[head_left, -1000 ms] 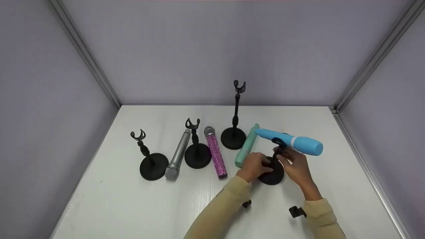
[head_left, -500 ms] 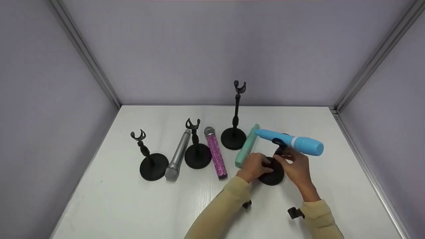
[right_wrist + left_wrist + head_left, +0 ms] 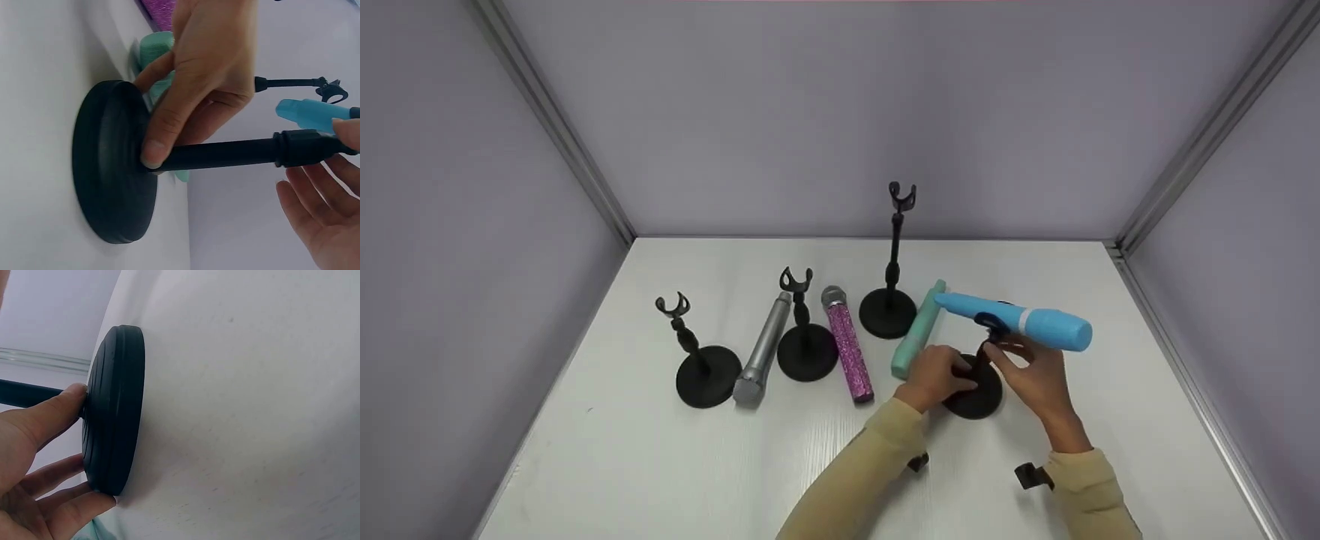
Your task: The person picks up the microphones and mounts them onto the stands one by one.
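A black microphone stand (image 3: 979, 401) rests on the table at the right, with a light-blue microphone (image 3: 1059, 328) lying slanted in its clip. My left hand (image 3: 936, 377) grips the round base; in the left wrist view, its thumb presses by the foot of the post and other fingers hold the rim of the base (image 3: 117, 410). Higher up, my right hand (image 3: 1039, 375) pinches the stand just below the clip. In the right wrist view, its thumb and fingers lie on either side of the collar atop the post (image 3: 225, 154).
A green microphone (image 3: 916, 334) lies just left of the hands. Farther left are a pink glittery microphone (image 3: 850, 349) and a silver microphone (image 3: 765, 349). Three more black stands, a tall stand (image 3: 888, 311), a middle stand (image 3: 808, 352) and a left stand (image 3: 709, 377), have bare clips.
My right thumb and fingers shift slightly about the neck of the stand, and the blue microphone moves a hair to the right. My left hand stays in place on the base.
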A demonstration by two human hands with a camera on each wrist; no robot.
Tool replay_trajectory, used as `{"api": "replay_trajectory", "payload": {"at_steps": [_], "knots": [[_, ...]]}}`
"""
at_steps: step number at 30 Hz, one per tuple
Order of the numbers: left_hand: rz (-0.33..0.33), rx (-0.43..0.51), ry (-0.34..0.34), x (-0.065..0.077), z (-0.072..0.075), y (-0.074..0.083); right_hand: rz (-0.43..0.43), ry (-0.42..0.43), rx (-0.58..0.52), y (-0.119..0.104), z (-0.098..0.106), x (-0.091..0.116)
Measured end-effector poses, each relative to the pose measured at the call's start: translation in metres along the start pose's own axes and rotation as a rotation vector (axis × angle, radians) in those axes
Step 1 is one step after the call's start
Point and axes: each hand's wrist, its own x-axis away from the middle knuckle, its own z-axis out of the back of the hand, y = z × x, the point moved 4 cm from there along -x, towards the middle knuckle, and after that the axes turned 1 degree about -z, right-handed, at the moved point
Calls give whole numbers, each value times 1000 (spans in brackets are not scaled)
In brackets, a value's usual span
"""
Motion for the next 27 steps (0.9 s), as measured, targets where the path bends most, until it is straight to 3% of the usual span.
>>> {"api": "replay_trajectory", "payload": {"at_steps": [5,15,27], "knots": [[10,9,-9,0,1,1,-19,27,-35,-22,4,-4],[3,-15,-1,2,1,1,33,59,71,-10,9,-12],[28,14,-15,1,0,0,110,67,42,-36,19,-24]]}}
